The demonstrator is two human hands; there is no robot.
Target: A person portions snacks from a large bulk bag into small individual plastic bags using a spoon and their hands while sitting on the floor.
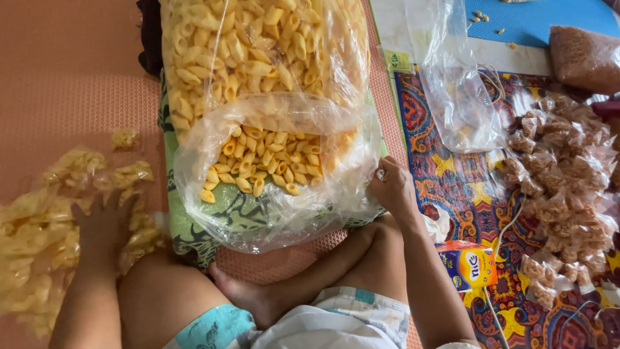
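A large clear plastic bag (258, 77) full of yellow tube-shaped snacks lies open in front of me, its mouth spilling snacks onto a green patterned cloth (226, 216). My right hand (391, 187) pinches the bag's right edge near its mouth. My left hand (103, 223) rests flat with spread fingers on a heap of small sealed packets of the yellow snacks (45, 226) at my left. My bare legs are crossed below the bag.
A pile of small packets of brownish snacks (562, 174) lies on a colourful patterned mat (445, 161) at the right. An empty clear bag (458, 90) lies beside the big one. A small orange carton (468, 265) sits by my right knee. A blue mat (549, 19) is far right.
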